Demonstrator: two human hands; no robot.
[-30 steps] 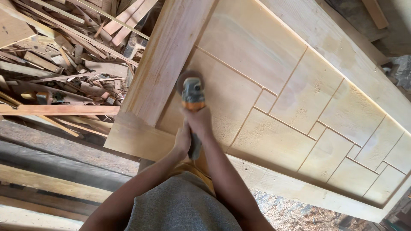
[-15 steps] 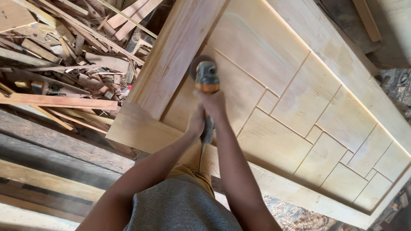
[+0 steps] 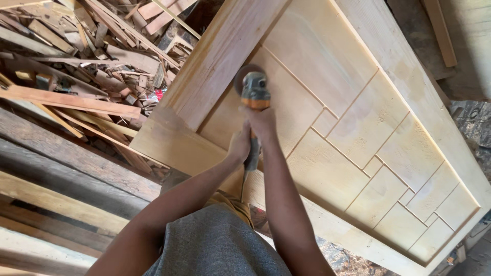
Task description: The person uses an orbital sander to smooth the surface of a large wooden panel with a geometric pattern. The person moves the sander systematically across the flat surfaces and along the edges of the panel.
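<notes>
— Since the earlier frame, what moved?

— Your grinder [image 3: 254, 94] travelled up the panel toward the corner where the wide frame board meets it, and both arms stretched further out.

— And the fingers?

— Your right hand [image 3: 262, 122] had its fingers wrapped tight round the orange neck just behind the head. Your left hand [image 3: 239, 145] was closed on the dark rear handle below it. Neither hand had any gap showing.

— Where did the tool sit?

— Its disc lay on the pale door [image 3: 358, 128], on the large panel beside the left frame board, with grooved rectangles spreading out to the right. Scrap wood [image 3: 87, 61] was heaped just beyond the door's edge.

— How would you have done it well?

— I judge you needed the disc flat, with light even pressure and steady passes, easing off near the raised frame so it did not gouge.
</notes>
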